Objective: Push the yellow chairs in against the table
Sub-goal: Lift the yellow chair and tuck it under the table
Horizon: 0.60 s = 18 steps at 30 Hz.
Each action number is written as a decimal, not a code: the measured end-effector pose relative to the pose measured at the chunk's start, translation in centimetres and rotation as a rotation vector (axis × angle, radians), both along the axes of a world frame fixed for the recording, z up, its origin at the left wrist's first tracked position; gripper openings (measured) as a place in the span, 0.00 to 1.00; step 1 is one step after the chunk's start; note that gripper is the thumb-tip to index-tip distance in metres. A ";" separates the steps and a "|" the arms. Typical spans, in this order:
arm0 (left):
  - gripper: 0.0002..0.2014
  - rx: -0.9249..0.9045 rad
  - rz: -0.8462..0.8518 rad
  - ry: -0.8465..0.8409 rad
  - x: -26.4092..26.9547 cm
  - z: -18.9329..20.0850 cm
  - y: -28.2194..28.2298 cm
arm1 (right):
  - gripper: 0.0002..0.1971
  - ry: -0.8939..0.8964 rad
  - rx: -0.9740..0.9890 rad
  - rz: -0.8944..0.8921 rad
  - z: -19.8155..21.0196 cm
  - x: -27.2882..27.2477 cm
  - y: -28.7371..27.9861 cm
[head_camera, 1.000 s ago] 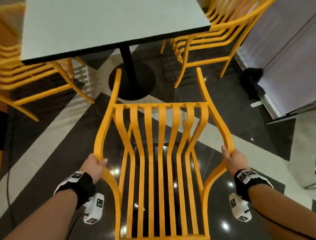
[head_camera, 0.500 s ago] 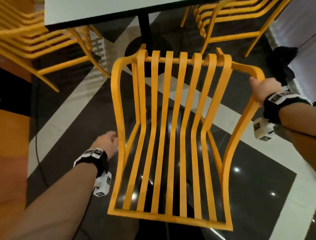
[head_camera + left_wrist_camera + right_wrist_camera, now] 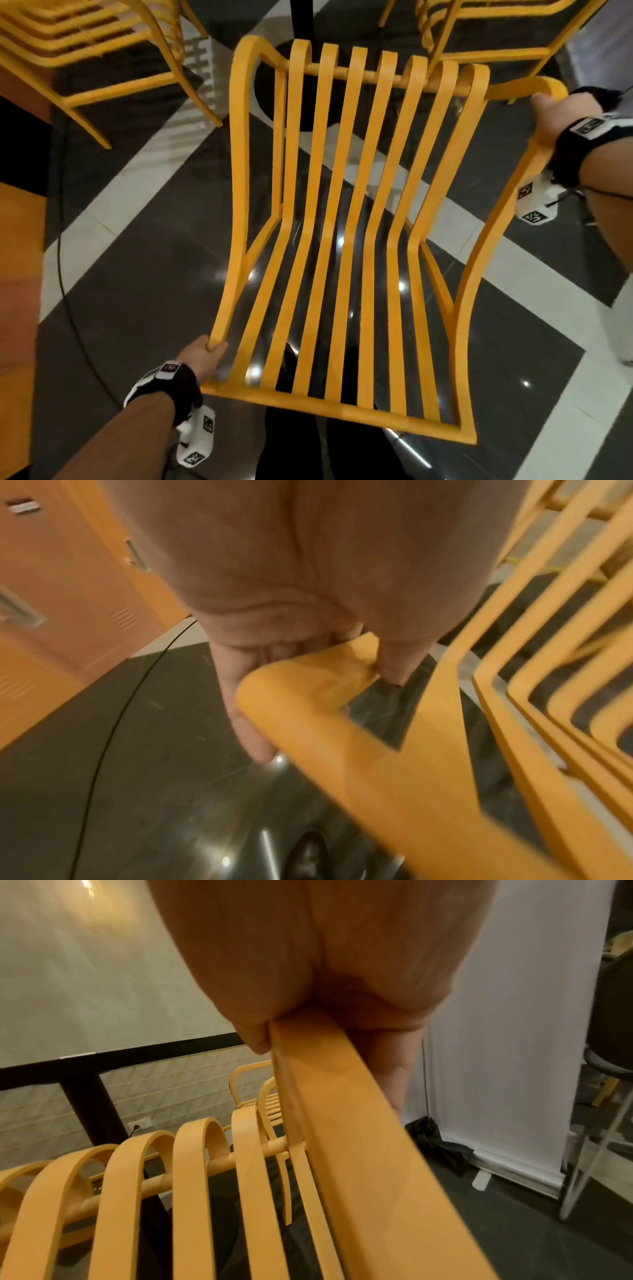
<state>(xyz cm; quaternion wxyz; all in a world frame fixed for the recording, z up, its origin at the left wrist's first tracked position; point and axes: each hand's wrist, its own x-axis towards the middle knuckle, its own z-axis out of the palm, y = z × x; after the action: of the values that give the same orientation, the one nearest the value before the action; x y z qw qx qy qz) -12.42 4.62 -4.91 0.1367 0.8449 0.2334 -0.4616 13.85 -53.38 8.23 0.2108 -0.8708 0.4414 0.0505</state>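
A yellow slatted chair (image 3: pixel 346 240) fills the middle of the head view, seen from above and tilted. My left hand (image 3: pixel 205 356) grips the near left corner of its frame (image 3: pixel 308 696), thumb on one side and fingers on the other. My right hand (image 3: pixel 555 113) holds the far right armrest (image 3: pixel 342 1123), fingers curled round the bar. The table's black post (image 3: pixel 303 20) and round base (image 3: pixel 270 96) stand just beyond the chair's far edge. In the right wrist view the table top's pale underside and black edge (image 3: pixel 120 1053) show above the slats.
Other yellow chairs stand at the far left (image 3: pixel 85 51) and far right (image 3: pixel 496 34) of the table post. A black cable (image 3: pixel 65 274) runs over the glossy dark and white tiled floor. Orange cabinets (image 3: pixel 68 574) line the left side. A white partition (image 3: pixel 496 1042) stands at the right.
The chair has tipped and turned, its far edge closer to the table post. My left hand let go of the left armrest and now grips the near left corner. My right hand kept its hold.
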 end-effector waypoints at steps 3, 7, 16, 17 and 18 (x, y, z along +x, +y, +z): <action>0.12 0.020 -0.049 0.002 -0.4 0.8 -0.3 | 0.41 -0.001 0.075 -0.024 -0.7 -2.5 1.6; 0.12 -0.006 -0.048 -0.053 -0.5 2.6 -1.6 | 0.38 0.268 0.224 0.009 -5.8 -13.5 2.8; 0.17 -0.067 0.009 -0.145 0.8 9.3 -5.0 | 0.15 0.640 0.256 0.025 -3.8 -34.4 8.8; 0.15 -0.062 0.019 -0.147 0.9 10.2 -5.2 | 0.13 0.623 0.251 0.042 -3.0 -33.8 8.6; 0.11 -0.066 0.022 -0.153 0.9 11.0 -5.3 | 0.12 0.609 0.238 0.053 -2.4 -33.3 8.2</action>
<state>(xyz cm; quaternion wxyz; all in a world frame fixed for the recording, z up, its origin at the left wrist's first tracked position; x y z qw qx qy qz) -11.54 -0.69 6.14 0.1868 0.8701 0.2162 -0.4017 -19.40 -45.14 5.83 0.1679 -0.7961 0.4524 0.3652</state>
